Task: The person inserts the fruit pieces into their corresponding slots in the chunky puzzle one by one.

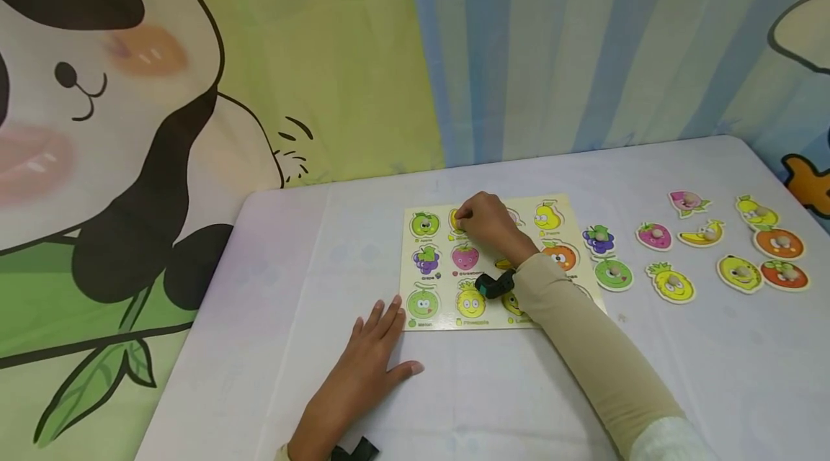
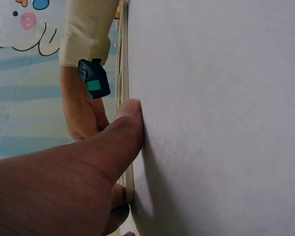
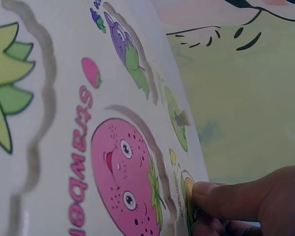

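Note:
A pale yellow fruit puzzle board lies on the white table. At its upper row my right hand pinches a yellow fruit puzzle piece between thumb and fingers, over the slot beside the green apple piece. In the right wrist view, that thumb and fingers meet at the yellow piece; the strawberry slot shows its printed picture. My left hand rests on the table, fingers extended and spread, fingertips at the board's lower left edge. The right forearm hides part of the board.
Right of the board lie several loose knobbed pieces, among them grapes, a melon, a strawberry, a banana, a pineapple and a tomato. A printed curtain hangs behind the table.

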Action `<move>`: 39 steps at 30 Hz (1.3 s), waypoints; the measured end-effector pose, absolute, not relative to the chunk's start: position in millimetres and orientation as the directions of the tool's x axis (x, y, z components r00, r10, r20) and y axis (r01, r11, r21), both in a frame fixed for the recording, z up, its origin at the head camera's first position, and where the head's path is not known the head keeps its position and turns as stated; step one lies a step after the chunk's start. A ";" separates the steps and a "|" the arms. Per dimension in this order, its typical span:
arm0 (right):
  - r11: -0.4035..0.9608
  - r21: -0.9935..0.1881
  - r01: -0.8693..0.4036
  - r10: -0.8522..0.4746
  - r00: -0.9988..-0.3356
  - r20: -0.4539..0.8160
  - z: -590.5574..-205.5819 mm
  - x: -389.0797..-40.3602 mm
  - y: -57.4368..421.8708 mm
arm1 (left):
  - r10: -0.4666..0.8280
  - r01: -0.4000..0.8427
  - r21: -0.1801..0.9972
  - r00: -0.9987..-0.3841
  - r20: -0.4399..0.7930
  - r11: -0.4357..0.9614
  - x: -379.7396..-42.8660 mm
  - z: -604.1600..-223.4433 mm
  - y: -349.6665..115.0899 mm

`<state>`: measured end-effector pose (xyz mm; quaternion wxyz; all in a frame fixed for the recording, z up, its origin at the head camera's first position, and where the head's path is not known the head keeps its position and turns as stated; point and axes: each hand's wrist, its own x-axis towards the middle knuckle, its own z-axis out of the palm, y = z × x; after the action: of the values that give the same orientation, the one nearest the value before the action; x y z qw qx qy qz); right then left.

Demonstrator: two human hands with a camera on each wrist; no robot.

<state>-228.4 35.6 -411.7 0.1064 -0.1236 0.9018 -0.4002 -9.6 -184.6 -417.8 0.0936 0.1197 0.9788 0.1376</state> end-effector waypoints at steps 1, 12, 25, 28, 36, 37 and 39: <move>0.651 -0.747 -0.136 -0.306 -0.947 -0.094 -411.5 -227.9 35.2 | 0.259 0.208 0.291 -0.954 -0.150 0.934 -9.7 -417.8 -184.5; 0.627 -0.768 -0.132 -0.302 -0.950 -0.083 -414.2 -227.2 37.1 | 0.259 0.208 0.287 -0.954 -0.153 0.935 -9.8 -418.6 -184.5; 0.494 -0.865 -0.090 -0.284 -0.957 -0.063 -420.9 -223.9 51.2 | 0.257 0.208 0.290 -0.956 -0.143 0.934 -10.2 -418.6 -184.6; 0.426 -0.901 -0.079 -0.294 -0.954 -0.056 -422.7 -224.7 55.7 | 0.258 0.208 0.292 -0.955 -0.143 0.933 -10.1 -419.1 -184.4; 0.223 -0.975 0.016 -0.244 -0.967 -0.072 -416.5 -229.0 76.5 | 0.265 0.215 0.296 -0.954 -0.140 0.931 -10.4 -417.9 -185.2; 0.225 -0.974 0.027 -0.236 -0.968 -0.082 -414.9 -228.8 78.3 | 0.266 0.216 0.297 -0.954 -0.139 0.930 -10.5 -417.7 -185.5; 0.215 -0.975 0.052 -0.227 -0.969 -0.101 -412.9 -228.4 82.0 | 0.267 0.217 0.299 -0.954 -0.136 0.929 -10.3 -417.8 -185.6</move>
<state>-228.4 82.0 -412.9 0.1117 -0.0569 0.7713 -0.6240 -10.3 -185.6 -417.8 0.0876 0.1236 0.9782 0.1417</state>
